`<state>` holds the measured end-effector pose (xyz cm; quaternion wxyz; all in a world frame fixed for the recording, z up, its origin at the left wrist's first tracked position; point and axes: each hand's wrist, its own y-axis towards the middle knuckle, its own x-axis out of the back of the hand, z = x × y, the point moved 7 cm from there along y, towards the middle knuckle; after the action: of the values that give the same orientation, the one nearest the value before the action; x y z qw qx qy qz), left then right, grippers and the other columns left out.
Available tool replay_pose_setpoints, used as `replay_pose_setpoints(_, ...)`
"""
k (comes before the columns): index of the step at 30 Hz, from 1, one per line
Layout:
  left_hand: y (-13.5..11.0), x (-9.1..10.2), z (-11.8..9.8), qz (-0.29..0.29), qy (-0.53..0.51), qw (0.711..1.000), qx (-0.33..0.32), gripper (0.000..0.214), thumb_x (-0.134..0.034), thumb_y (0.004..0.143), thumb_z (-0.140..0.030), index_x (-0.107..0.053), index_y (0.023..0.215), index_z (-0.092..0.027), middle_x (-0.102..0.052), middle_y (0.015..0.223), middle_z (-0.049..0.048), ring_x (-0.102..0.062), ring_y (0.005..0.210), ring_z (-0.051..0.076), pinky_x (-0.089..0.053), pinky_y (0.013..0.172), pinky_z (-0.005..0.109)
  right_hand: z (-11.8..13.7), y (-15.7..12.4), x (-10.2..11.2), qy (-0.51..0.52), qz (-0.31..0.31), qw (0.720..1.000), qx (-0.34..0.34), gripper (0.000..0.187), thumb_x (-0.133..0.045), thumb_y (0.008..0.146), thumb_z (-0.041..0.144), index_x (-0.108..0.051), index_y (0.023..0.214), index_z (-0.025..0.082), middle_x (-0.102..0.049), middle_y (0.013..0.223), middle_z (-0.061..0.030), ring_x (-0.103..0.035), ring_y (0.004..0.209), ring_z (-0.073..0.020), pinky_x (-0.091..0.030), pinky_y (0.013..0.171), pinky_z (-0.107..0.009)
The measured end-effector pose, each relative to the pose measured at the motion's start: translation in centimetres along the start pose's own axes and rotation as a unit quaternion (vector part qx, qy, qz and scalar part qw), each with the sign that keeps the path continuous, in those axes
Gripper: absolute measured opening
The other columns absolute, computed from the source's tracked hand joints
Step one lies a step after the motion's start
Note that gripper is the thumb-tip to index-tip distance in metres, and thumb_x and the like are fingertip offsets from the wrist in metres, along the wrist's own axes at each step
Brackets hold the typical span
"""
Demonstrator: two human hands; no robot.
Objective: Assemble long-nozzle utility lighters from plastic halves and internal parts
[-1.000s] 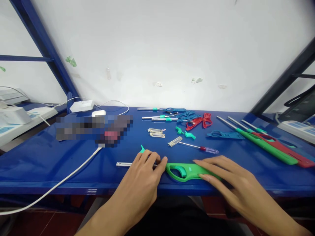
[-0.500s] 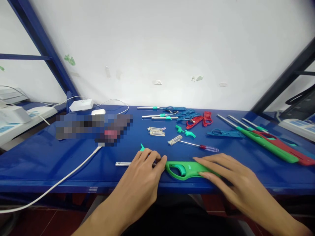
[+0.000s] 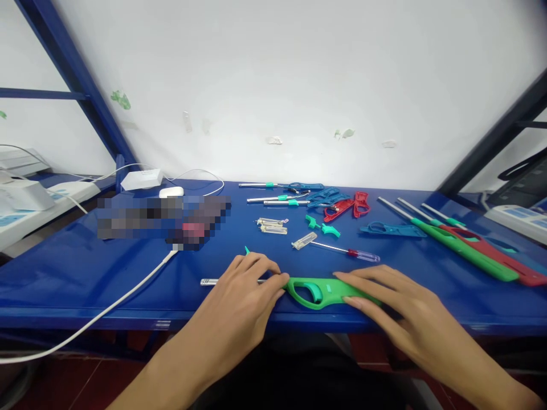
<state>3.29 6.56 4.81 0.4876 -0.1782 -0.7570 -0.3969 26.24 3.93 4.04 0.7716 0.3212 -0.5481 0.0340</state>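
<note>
Cable (image 3: 166, 260), white and round, comes in from my far left and crosses the blue metal tabletop (image 3: 85, 279) to a dark, pixelated object (image 3: 199, 224). Next along, a bright, tubular metal rod (image 3: 208, 282) pokes out from beneath the left hand (image 3: 243, 302), roughly parallel to the front edge. That hand arches over the rod with its fingers curled, the forefinger reaching the nose of a green plastic handle (image 3: 335, 292); its fingertips are largely hidden from me, so I cannot tell whether they pinch the rod or merely rest on it. Narrow, clear plastic cases (image 3: 273, 230) lie farther back, apart from the hands.

The handle lies near the front edge, between the two hands, with a curved teal plastic trigger (image 3: 316, 293) inside its finger loop. I judge it light, stiff and smooth, apt to skid on the glossy paint if pushed from one end only. I would take hold across the broad rear, keep off the trigger, and steady the rod close to the nose, since polished metal could roll. Behind the handle lies a screwdriver with a purple-and-red grip (image 3: 365, 257). The right hand (image 3: 405, 313) grips the rear, forefinger on the far side, thumb nearer me. Farther right, a long green lighter (image 3: 465, 250) lies beside a red one.
</note>
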Motion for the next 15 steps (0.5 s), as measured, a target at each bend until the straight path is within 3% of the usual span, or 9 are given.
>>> replay_pose_setpoints(3, 0.1, -0.4, 0.1, -0.01, -0.009, 1.0, -0.014, 0.029, -0.051, 0.103, -0.002, -0.072, 0.113, -0.019, -0.069, 0.114, 0.0084, -0.064, 0.11, 0.028, -0.051, 0.102, 0.057, 0.1, 0.1, -0.1, 0.005, 0.004, 1.0, 0.003, 0.03, -0.055, 0.108, 0.043, -0.073, 0.131, 0.034, -0.078, 0.121, -0.0029, -0.075, 0.105, -0.0246, -0.061, 0.094, -0.042)
replay_pose_setpoints(8, 0.2, -0.5, -0.2, -0.03, -0.008, 0.999, -0.018, 0.017, -0.056, 0.105, -0.011, -0.071, 0.111, -0.017, -0.07, 0.109, 0.0081, -0.067, 0.103, 0.027, -0.054, 0.098, 0.054, -0.2, -0.2, -0.2, 0.016, -0.003, 1.0, -0.013, 0.03, -0.057, 0.107, 0.043, -0.073, 0.131, 0.036, -0.076, 0.12, -0.003, -0.075, 0.104, -0.0233, -0.061, 0.091, -0.038)
replay_pose_setpoints(15, 0.4, -0.5, -1.0, -0.04, 0.071, 0.995, -0.06, 0.043, -0.045, 0.091, 0.011, -0.068, 0.119, -0.012, -0.072, 0.106, 0.0101, -0.069, 0.1, 0.028, -0.059, 0.088, 0.047, -1.1, -0.2, -0.8, 0.061, 0.048, 0.994, -0.08, 0.029, -0.06, 0.104, 0.052, -0.072, 0.128, 0.041, -0.071, 0.113, -0.001, -0.073, 0.103, -0.0217, -0.058, 0.092, -0.035)
